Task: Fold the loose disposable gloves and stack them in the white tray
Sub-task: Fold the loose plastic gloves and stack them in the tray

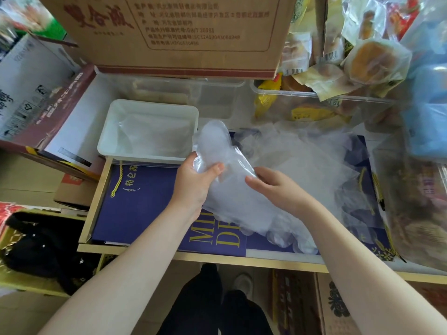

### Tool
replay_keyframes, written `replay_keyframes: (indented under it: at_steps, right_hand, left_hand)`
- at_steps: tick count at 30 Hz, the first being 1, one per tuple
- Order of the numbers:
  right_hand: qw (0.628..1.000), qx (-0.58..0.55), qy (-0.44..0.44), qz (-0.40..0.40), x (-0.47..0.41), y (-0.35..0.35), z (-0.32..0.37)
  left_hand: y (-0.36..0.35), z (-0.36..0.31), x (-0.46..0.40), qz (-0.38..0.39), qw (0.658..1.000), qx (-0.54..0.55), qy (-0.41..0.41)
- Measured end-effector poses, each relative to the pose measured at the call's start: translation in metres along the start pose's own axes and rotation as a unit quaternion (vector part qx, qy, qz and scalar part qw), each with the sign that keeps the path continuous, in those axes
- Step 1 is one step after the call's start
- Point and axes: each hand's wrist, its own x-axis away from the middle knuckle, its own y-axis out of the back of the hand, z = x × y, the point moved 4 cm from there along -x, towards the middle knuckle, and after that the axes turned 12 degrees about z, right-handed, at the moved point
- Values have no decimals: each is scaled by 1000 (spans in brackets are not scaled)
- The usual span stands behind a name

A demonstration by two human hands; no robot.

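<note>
- the left hand (193, 182) is pinching a clear disposable glove (217, 151), thumb on top and fingers under the film, held up just beside the right edge of the white tray (150, 106).
- the right hand (273, 187) rests on the same film a little lower and to the right; its fingertips touch the plastic, though whether it really grips i cannot tell.
- the glove's rounded upper end rises above the left hand and overlaps the tray's right wall; the rest of the film trails down toward the person, over the navy box (145, 201).
- the white tray sits at the back left of the work surface and already has see-through plastic lying flat in its bottom.
- more loose gloves (314, 160) lie in a crumpled, hazy heap to the right of the hands, spread over the navy surface.
- the navy box carries gold lettering and a gold cord (119, 180) at its left side.
- a big cardboard carton (169, 32) looms behind the tray, and a clear tub (285, 93) with wrapped pastries (372, 61) stands at the back right.
</note>
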Motion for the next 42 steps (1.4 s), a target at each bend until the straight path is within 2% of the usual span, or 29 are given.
replay_keyframes:
  at_steps: [3,7,8,10,12,13,14,16,17,18,19,20,21,23,24,25,28,31,34,37,38,40,42]
  right_hand:
    - [998,-47,-16,47,-14,-5,3]
    - [980,-152,4,127,-20,-10,4]
    - [977,-168,12,133,-22,-11,5]
    - [988,-131,25,83,-28,-9,10]
    - [999,-28,26,4,-36,-6,11]
    - [999,17,23,-18,-39,-7,14]
    - [998,47,20,-31,-42,-8,15]
    - [996,76,27,-39,-45,-10,21]
    - [995,79,40,-36,-45,-11,26]
    - [996,70,55,-28,-45,-12,30]
    - [996,52,69,-16,-45,-13,34]
    - [996,33,80,-12,-43,-14,38]
    - [996,12,87,-14,-43,-14,41]
    - [993,-55,97,-34,-42,-13,47]
    - [988,-104,104,-43,-41,-13,49]
    - [980,-156,108,-50,-42,-13,50]
    - [957,-260,104,-69,-41,-13,55]
    - [951,-290,95,-44,-37,-14,63]
    - [942,-320,86,-52,-26,-8,63]
    - [891,-436,118,-36,-11,-2,51]
    - [885,-441,143,-24,-6,-2,48]
    - [910,-374,176,-23,2,-3,47]
    - [935,-299,183,-58,6,-3,52]
  left_hand:
    - [2,0,-4,61,997,56,12]
    - [11,-2,-9,129,983,129,17]
    - [14,-1,-11,123,982,145,21]
    - [22,2,-17,68,991,115,21]
    - [33,1,-21,-17,999,-42,-10]
    - [36,-4,-19,-47,986,-146,-61]
    - [36,-13,-16,-57,957,-245,-146]
    - [28,-22,-11,-15,865,-401,-301]
    - [25,-21,-11,13,832,-441,-337]
    - [22,-21,-12,37,815,-463,-347]
    - [22,-19,-14,54,813,-470,-340]
    - [22,-18,-17,64,826,-459,-321]
    - [24,-18,-18,66,858,-424,-283]
    - [30,-18,-20,64,947,-277,-148]
    - [33,-18,-21,62,976,-192,-82]
    - [36,-18,-22,59,990,-124,-31]
    - [42,-20,-23,109,993,-51,7]
    - [41,-24,-21,156,986,40,34]
    - [42,-30,-25,129,987,83,39]
    - [43,-27,-33,97,980,158,79]
    - [43,-27,-36,94,975,182,90]
    - [39,-27,-39,93,968,210,105]
    - [35,-28,-41,97,965,214,113]
